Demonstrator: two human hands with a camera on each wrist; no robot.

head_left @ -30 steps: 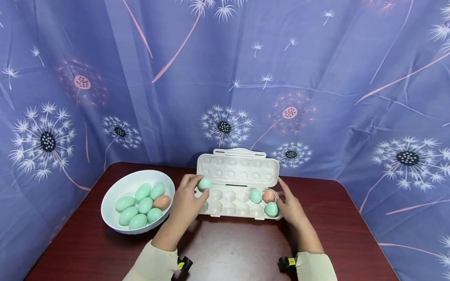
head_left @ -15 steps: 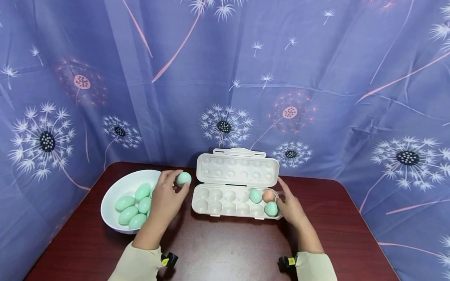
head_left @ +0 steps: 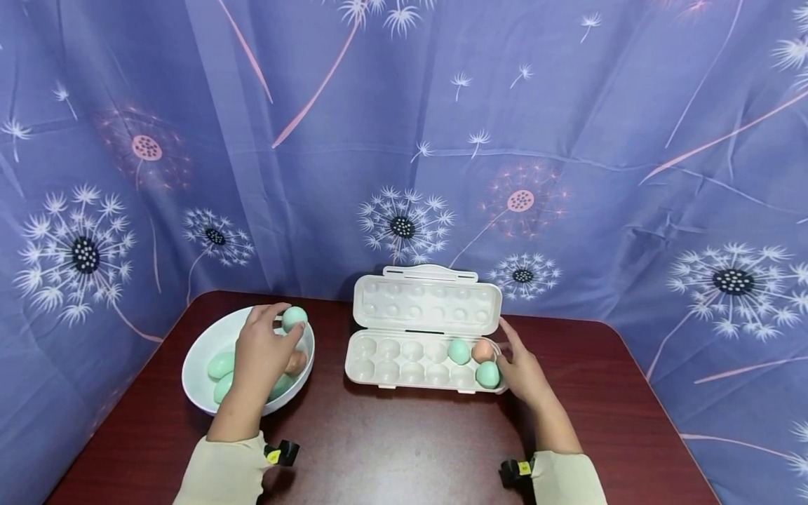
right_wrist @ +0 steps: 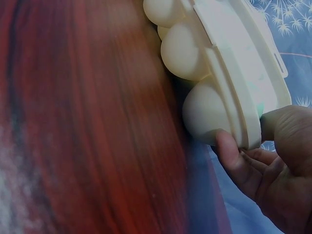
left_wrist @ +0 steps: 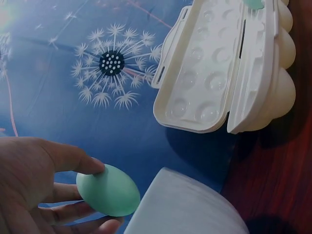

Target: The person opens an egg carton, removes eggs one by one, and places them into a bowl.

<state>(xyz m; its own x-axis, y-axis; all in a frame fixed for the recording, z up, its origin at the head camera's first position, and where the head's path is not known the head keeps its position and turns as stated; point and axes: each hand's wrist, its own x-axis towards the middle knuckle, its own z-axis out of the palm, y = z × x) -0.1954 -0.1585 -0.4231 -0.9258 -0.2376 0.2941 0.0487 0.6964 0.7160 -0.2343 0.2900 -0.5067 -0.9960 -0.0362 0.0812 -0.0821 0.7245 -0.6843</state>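
Note:
A pale green egg point(head_left: 294, 319) is pinched between the thumb and fingers of my left hand point(head_left: 260, 348), over the right side of the white bowl point(head_left: 200, 335). The left wrist view shows the same egg point(left_wrist: 108, 190) close to the bowl's outer wall point(left_wrist: 187, 207). More green eggs point(head_left: 221, 365) and one brown egg point(head_left: 296, 362) lie in the bowl, partly hidden by my hand. My right hand point(head_left: 523, 368) grips the right end of an open white egg carton point(head_left: 404, 385). Two green eggs point(head_left: 488, 375) and a brown egg point(head_left: 482, 350) sit in its right-end cups.
The carton's raised lid point(head_left: 427, 304) leans back toward a blue dandelion-print curtain point(head_left: 404, 140). Bowl and carton stand on a dark red wooden table point(head_left: 404, 449). Black wrist cameras point(head_left: 287, 452) are strapped at both sleeves.
My left hand has carried the green egg leftward, from above the carton's left end to over the bowl. The right hand and the carton have stayed in place.

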